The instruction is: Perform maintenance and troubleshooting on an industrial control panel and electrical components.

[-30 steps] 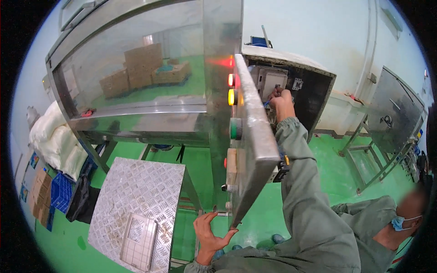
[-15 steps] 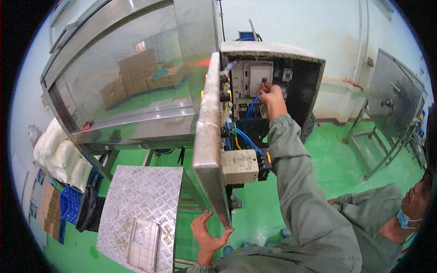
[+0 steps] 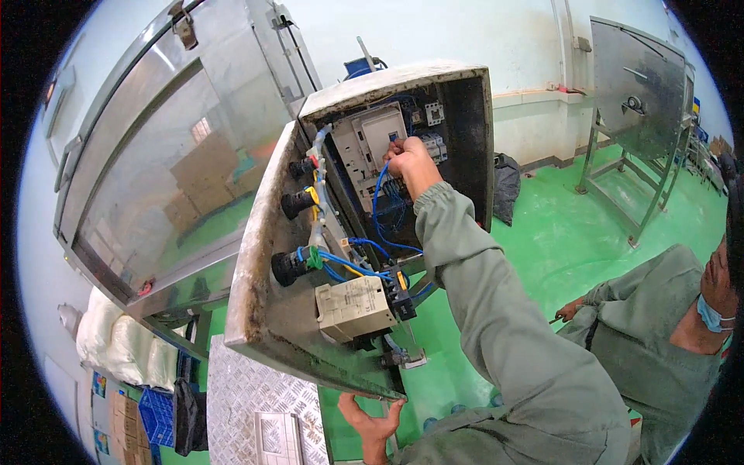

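Observation:
An open metal control box [image 3: 482,108] holds a pale module [image 3: 380,128], switches and wiring. My right hand [image 3: 411,163] pinches a blue cable [image 3: 377,198] at a small socket on that module. My left hand [image 3: 370,422] grips the lower edge of the box's door [image 3: 256,287]. On the door's inner side are black button backs [image 3: 296,204], bundled coloured wires and a beige block [image 3: 353,310].
A co-worker [image 3: 651,333] in grey-green clothing is at the right. A steel machine [image 3: 155,194] stands left, a patterned metal platform [image 3: 232,380] below. A steel stand [image 3: 635,124] and black bag [image 3: 505,190] are behind. Stacked white sacks [image 3: 132,349] sit at lower left.
The view has swung round so the door's inner side, with its components, now shows instead of the lit front. My right hand stays at the module, my left at the door's edge.

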The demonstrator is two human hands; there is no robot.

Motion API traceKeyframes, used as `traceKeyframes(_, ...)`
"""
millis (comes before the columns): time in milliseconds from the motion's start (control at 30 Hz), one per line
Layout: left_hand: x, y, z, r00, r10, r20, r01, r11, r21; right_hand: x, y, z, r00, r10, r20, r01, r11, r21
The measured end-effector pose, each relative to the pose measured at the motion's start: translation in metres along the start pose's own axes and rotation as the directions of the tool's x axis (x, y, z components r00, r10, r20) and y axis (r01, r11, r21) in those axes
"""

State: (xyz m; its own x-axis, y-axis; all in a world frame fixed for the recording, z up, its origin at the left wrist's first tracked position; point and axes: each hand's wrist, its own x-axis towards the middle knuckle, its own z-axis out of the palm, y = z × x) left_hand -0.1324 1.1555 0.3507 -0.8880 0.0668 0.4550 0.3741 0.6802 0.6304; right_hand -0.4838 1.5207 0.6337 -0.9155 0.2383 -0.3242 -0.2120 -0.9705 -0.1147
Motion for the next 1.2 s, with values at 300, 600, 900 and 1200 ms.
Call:
traceKeyframes(300, -0.003, -0.019, 0.002, 0.996, -0.043, 0.083, 0.042, 0.999, 0.011, -0.001, 0.001, 0.013, 0.999, 0.033, -0.016, -0.033, 0.999, 0.043)
traceKeyframes(600, -0.023, -0.052, 0.014, 0.993, -0.051, 0.105, 0.050, 0.999, 0.009, -0.002, 0.009, -0.012, 0.992, -0.040, 0.122, 0.042, 0.999, -0.011)
traceKeyframes(900, -0.016, -0.037, 0.021, 1.000, -0.022, -0.016, 0.021, 0.997, -0.068, 0.015, 0.000, -0.005, 0.987, -0.116, -0.110, 0.097, 0.981, -0.169)
traceKeyframes(1200, -0.016, -0.047, 0.024, 0.997, 0.071, -0.039, -0.073, 0.997, -0.041, 0.043, 0.022, 0.013, 0.907, -0.235, -0.351, 0.183, 0.967, -0.175)
